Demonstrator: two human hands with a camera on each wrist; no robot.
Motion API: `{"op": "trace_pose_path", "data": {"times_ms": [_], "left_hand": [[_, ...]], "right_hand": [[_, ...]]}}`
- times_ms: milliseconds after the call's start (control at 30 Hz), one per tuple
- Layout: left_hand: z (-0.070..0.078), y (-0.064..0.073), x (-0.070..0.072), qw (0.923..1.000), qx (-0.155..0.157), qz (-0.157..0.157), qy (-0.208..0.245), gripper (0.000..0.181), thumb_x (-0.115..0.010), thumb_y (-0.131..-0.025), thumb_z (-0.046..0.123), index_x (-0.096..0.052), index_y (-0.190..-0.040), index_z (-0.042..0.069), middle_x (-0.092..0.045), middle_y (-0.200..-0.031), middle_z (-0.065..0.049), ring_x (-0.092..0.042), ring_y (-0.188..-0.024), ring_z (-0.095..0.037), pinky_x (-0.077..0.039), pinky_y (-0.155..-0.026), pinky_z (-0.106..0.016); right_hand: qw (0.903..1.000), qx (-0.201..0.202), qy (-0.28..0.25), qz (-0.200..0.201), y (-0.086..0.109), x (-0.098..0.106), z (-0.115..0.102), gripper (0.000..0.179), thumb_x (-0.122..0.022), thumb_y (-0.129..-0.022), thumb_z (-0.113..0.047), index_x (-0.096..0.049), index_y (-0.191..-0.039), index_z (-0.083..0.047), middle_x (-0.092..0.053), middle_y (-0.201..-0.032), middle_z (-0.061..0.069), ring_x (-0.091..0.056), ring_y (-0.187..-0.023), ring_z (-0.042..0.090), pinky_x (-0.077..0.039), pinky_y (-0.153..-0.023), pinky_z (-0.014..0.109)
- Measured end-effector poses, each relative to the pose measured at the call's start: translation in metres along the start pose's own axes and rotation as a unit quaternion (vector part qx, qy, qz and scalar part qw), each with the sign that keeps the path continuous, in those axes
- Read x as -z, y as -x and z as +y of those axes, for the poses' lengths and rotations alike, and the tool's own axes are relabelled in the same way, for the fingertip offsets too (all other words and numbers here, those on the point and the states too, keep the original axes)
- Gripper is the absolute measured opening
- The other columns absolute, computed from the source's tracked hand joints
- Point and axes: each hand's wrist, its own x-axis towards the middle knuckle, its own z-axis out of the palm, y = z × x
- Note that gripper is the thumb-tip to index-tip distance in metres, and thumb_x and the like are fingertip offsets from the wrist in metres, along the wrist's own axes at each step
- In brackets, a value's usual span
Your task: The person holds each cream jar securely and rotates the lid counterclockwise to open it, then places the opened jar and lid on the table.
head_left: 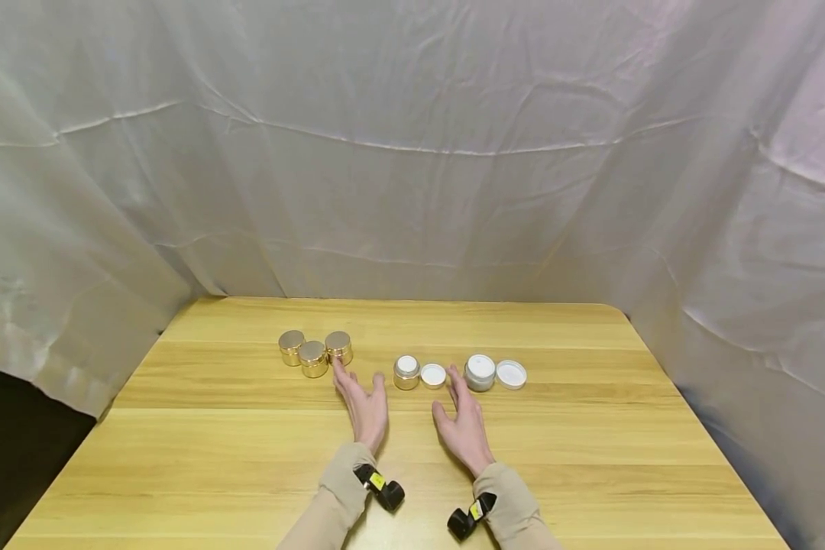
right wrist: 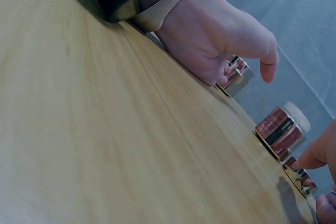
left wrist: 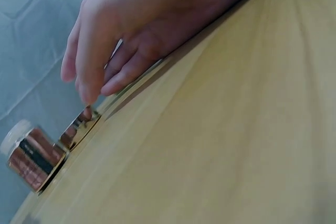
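My left hand [head_left: 367, 416] has its fingertips overlapping the front of a closed gold jar [head_left: 339, 344] in the head view; contact cannot be told. Fingers loosely extended, my right hand [head_left: 464, 434] reaches between a white lid [head_left: 433, 375] and an uncovered silvery jar [head_left: 480, 374]. Between the hands stands an uncovered gold jar [head_left: 406, 374] with a white top. The left wrist view shows my right hand [left wrist: 142, 30] beside the gold-rimmed lid [left wrist: 79, 127]. From the right wrist, my left hand [right wrist: 210, 38] partly hides a closed jar [right wrist: 239, 77]. Neither hand visibly grips anything.
Two more closed gold jars, one at the back [head_left: 291, 347] and one in front [head_left: 313, 360], stand left of my left hand. A larger white lid [head_left: 512, 374] lies right of the silvery jar. A pale curtain [head_left: 412, 191] hangs behind the wooden table [head_left: 591, 458].
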Motion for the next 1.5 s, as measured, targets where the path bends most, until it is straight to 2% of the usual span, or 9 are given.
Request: {"op": "trace_pose_path", "data": {"times_ms": [133, 333, 533, 633, 900, 1067, 1233, 1367, 1500], "left_hand": [[-0.002, -0.008, 0.003, 0.9997, 0.001, 0.007, -0.022, 0.091, -0.058, -0.099, 0.021, 0.009, -0.162, 0.017, 0.006, -0.170, -0.017, -0.015, -0.154, -0.046, -0.019, -0.127, -0.060], [-0.003, -0.026, 0.004, 0.9968, -0.030, 0.040, -0.062, 0.091, -0.063, -0.095, 0.015, 0.000, -0.162, 0.009, -0.006, -0.169, -0.021, -0.011, -0.156, -0.039, -0.011, -0.130, -0.056], [-0.001, -0.045, 0.002, 0.9919, -0.066, 0.073, -0.081, 0.087, -0.063, -0.091, 0.003, -0.009, -0.158, -0.003, -0.015, -0.165, -0.027, -0.018, -0.154, -0.042, -0.016, -0.130, -0.054], [-0.001, -0.055, 0.002, 0.9885, -0.078, 0.084, -0.098, 0.085, -0.062, -0.090, -0.001, -0.010, -0.157, -0.006, -0.017, -0.164, -0.030, -0.021, -0.152, -0.044, -0.018, -0.129, -0.053], [0.000, -0.072, 0.000, 0.9819, -0.083, 0.107, -0.133, 0.075, -0.057, -0.093, -0.006, -0.017, -0.156, -0.004, -0.022, -0.162, -0.030, -0.028, -0.149, -0.046, -0.024, -0.128, -0.054], [0.002, -0.076, -0.003, 0.9776, -0.083, 0.124, -0.149, 0.066, -0.055, -0.096, -0.005, -0.024, -0.154, -0.002, -0.030, -0.153, -0.032, -0.035, -0.142, -0.047, -0.031, -0.124, -0.054], [0.003, -0.074, -0.004, 0.9752, -0.088, 0.127, -0.159, 0.068, -0.060, -0.092, -0.007, -0.028, -0.152, -0.001, -0.034, -0.143, -0.034, -0.040, -0.136, -0.049, -0.034, -0.122, -0.055], [0.002, -0.074, -0.004, 0.9715, -0.095, 0.115, -0.184, 0.071, -0.063, -0.089, -0.008, -0.030, -0.151, 0.000, -0.035, -0.137, -0.033, -0.044, -0.127, -0.050, -0.039, -0.117, -0.057], [0.003, -0.071, -0.002, 0.9664, -0.098, 0.087, -0.221, 0.072, -0.066, -0.090, -0.005, -0.029, -0.152, -0.001, -0.034, -0.136, -0.034, -0.048, -0.119, -0.049, -0.045, -0.107, -0.057]], "right_hand": [[1.0000, -0.002, -0.007, -0.001, 0.000, 0.000, 0.001, 0.063, -0.062, -0.090, 0.005, -0.039, -0.148, 0.004, -0.030, -0.160, 0.031, -0.042, -0.141, 0.047, -0.035, -0.119, 0.048], [1.0000, -0.006, -0.005, -0.002, 0.001, 0.001, -0.001, 0.063, -0.062, -0.090, 0.004, -0.039, -0.148, 0.004, -0.029, -0.160, 0.030, -0.042, -0.142, 0.046, -0.035, -0.119, 0.048], [0.9999, -0.016, -0.003, -0.003, 0.002, 0.001, -0.003, 0.064, -0.062, -0.090, 0.001, -0.038, -0.150, 0.000, -0.028, -0.162, 0.027, -0.042, -0.143, 0.043, -0.035, -0.120, 0.045], [0.9998, -0.016, -0.007, -0.007, 0.002, 0.001, -0.004, 0.064, -0.061, -0.091, 0.001, -0.037, -0.150, 0.001, -0.027, -0.162, 0.027, -0.042, -0.143, 0.043, -0.035, -0.121, 0.044], [0.9998, -0.012, -0.011, -0.008, 0.002, 0.000, -0.005, 0.065, -0.061, -0.090, 0.001, -0.036, -0.151, 0.002, -0.029, -0.162, 0.026, -0.042, -0.143, 0.043, -0.036, -0.120, 0.044], [0.9998, -0.012, -0.012, -0.012, 0.001, 0.000, -0.006, 0.065, -0.061, -0.091, 0.000, -0.036, -0.151, 0.003, -0.029, -0.162, 0.026, -0.043, -0.143, 0.043, -0.036, -0.120, 0.044], [0.9996, -0.020, -0.013, -0.014, 0.001, 0.002, -0.006, 0.065, -0.061, -0.092, -0.001, -0.035, -0.151, 0.002, -0.030, -0.162, 0.025, -0.043, -0.143, 0.043, -0.037, -0.120, 0.044], [0.9995, -0.025, -0.012, -0.014, 0.000, 0.002, -0.005, 0.066, -0.061, -0.092, -0.001, -0.034, -0.152, 0.001, -0.030, -0.162, 0.025, -0.043, -0.142, 0.043, -0.037, -0.120, 0.045], [0.9995, -0.024, -0.015, -0.012, 0.000, 0.002, -0.003, 0.066, -0.061, -0.091, 0.000, -0.034, -0.152, 0.001, -0.030, -0.162, 0.025, -0.043, -0.142, 0.043, -0.037, -0.120, 0.045]]}}
